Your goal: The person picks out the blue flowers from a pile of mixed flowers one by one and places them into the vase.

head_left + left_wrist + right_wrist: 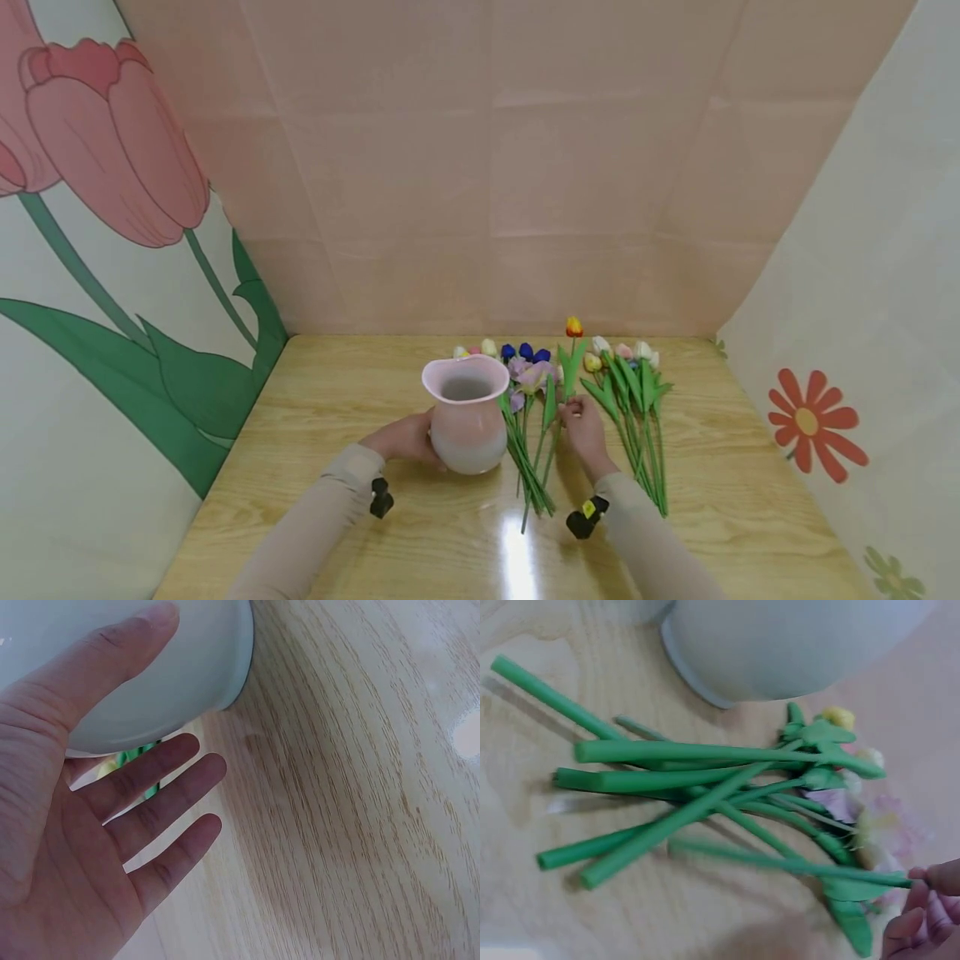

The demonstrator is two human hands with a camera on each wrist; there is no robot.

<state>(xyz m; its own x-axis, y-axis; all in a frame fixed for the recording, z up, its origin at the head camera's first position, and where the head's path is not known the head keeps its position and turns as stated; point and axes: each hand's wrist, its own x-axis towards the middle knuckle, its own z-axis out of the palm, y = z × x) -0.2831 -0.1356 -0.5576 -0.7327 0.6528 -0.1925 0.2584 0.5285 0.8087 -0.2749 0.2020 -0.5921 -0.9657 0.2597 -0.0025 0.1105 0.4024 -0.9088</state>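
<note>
A pink-and-white vase with a flared rim stands in front of me. My left hand holds its left side. In the left wrist view the thumb lies along the belly, and the other fingers reach past its underside, partly hidden. To the vase's right, my right hand pinches the green stem of a red-and-yellow tulip, its bloom upward. That stem's lower end extends over the other stems in the right wrist view, slightly blurred.
Beside the vase lies a bunch of flowers with crossed green stems, including dark blue tulips and a lilac flower. Farther right is another bunch with white tulips. All are on a wooden table backed by a pink wall covering.
</note>
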